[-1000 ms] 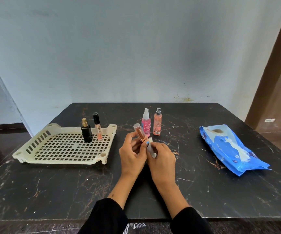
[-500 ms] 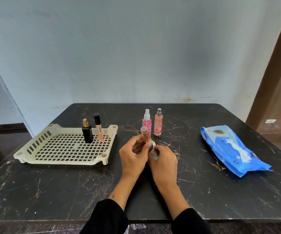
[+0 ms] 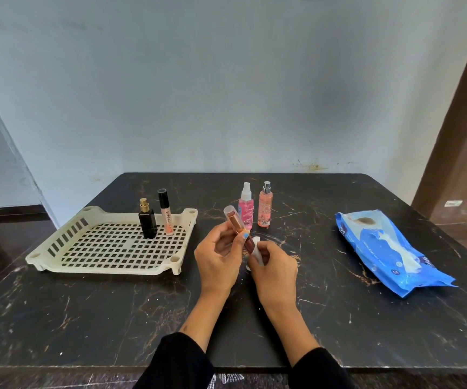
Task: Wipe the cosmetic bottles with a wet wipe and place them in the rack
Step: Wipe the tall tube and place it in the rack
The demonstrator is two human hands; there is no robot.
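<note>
Left hand (image 3: 217, 255): fingers and thumb curled round the middle of a slim copper-pink tube (image 3: 236, 227), held above the table (image 3: 114, 318), tilted, clear cap end pointing up and away to the left. Right hand (image 3: 273, 263): pinching a folded white wet wipe (image 3: 257, 249) against the tube's lower end. Hands close together over the middle of the table, near its front half.

Judged the wiping step for this tube, mid-way. To do well: keep a firm but light pinch with the left hand, roll the tube between thumb and fingers, draw the wipe along the whole length from base to cap. Shift the left grip once, to reach the band now hidden under the fingers. Mind the cap: likely slick when damp, liable to slip or pull off if tugged.

Further out, just behind the hands: two pink spray bottles (image 3: 245, 209) standing upright side by side on the table, apparently yet to be wiped. To the left: cream slotted rack (image 3: 58, 248), with a black perfume bottle (image 3: 147, 223) and a lip gloss tube (image 3: 165, 213) standing upright near its far edge; open floor beside them for the tube. To the right, well apart: blue wipes packet (image 3: 389, 248), lying flat, a wipe poking from its opening.
</note>
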